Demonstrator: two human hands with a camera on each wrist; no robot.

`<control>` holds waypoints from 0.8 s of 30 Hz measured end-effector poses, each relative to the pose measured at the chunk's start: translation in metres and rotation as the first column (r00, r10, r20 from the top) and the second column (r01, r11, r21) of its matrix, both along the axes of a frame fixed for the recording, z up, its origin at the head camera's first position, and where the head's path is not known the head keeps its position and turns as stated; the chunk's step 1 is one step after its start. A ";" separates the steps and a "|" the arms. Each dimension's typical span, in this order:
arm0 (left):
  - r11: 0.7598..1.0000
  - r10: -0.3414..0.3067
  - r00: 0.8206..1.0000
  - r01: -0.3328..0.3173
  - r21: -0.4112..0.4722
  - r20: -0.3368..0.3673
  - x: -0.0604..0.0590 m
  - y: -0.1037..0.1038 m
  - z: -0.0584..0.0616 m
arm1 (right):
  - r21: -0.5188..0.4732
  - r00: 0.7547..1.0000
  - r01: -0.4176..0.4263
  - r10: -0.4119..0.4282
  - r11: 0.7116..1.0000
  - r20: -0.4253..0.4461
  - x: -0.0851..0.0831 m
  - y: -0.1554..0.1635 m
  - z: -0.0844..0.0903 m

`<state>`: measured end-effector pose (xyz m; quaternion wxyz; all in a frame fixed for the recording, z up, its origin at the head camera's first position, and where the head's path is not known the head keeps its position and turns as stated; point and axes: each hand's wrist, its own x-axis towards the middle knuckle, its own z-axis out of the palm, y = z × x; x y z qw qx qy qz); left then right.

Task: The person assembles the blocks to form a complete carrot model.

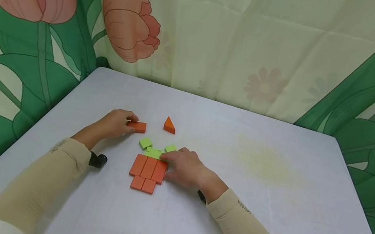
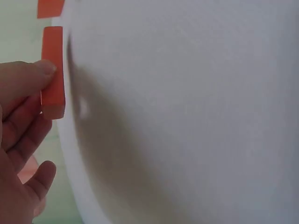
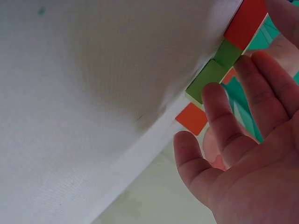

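Left hand (image 1: 116, 123) grip is closed on an orange block (image 1: 137, 126): fingertips pinch its near end, block lying flat on the tabletop (image 1: 268, 215). Left wrist view confirms it, fingers (image 2: 28, 81) against the block's (image 2: 53, 70) face

Right hand (image 1: 184, 166) lies flat, fingers straight and relaxed, grip apart with nothing clamped. Fingertips press on the green block (image 1: 153, 153) and the top right corner of the orange block cluster (image 1: 147, 172). In the right wrist view fingertips (image 3: 219, 100) touch the green block (image 3: 205, 80)

Relative to the left grip: an orange triangle (image 1: 169, 125) stands just beyond the held block, to its right, apart from it. A green square (image 1: 145, 142) sits just below the held block, toward the right hand; a second green square (image 1: 170, 148) is just above the right fingertips

Cluster: three upright orange blocks side by side, two shorter ones touching beneath, green block across the top

Surface: white cloth-covered tabletop, faint yellowish stain (image 1: 266, 160) well to the right of the right hand. Backdrop: curtain (image 1: 224, 35) printed with large tulips and green leaves, hanging round the far and side edges. Beige sleeves on both arms, a dark wrist mount (image 1: 98, 160) under the left one
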<state>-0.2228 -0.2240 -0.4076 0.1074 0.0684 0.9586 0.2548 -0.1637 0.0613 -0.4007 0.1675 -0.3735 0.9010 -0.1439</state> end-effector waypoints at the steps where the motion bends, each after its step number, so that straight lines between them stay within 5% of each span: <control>1: 1.000 -0.009 1.000 0.009 -0.006 -0.004 0.002 -0.001 0.002 | -0.003 1.000 -0.001 0.001 1.000 0.000 0.000 0.000 0.000; 7: 0.995 -0.102 0.993 0.102 -0.003 -0.059 0.029 -0.002 0.020 | -0.011 1.000 -0.009 0.009 1.000 -0.005 0.000 0.000 0.000; 13: 0.972 -0.228 0.964 0.233 0.018 -0.135 0.067 0.014 0.031 | -0.011 1.000 -0.016 0.016 1.000 -0.019 -0.001 0.001 0.000; 24: 0.939 -0.335 0.935 0.341 0.038 -0.120 0.113 0.034 0.021 | -0.014 1.000 -0.015 0.015 1.000 -0.016 0.000 0.001 0.000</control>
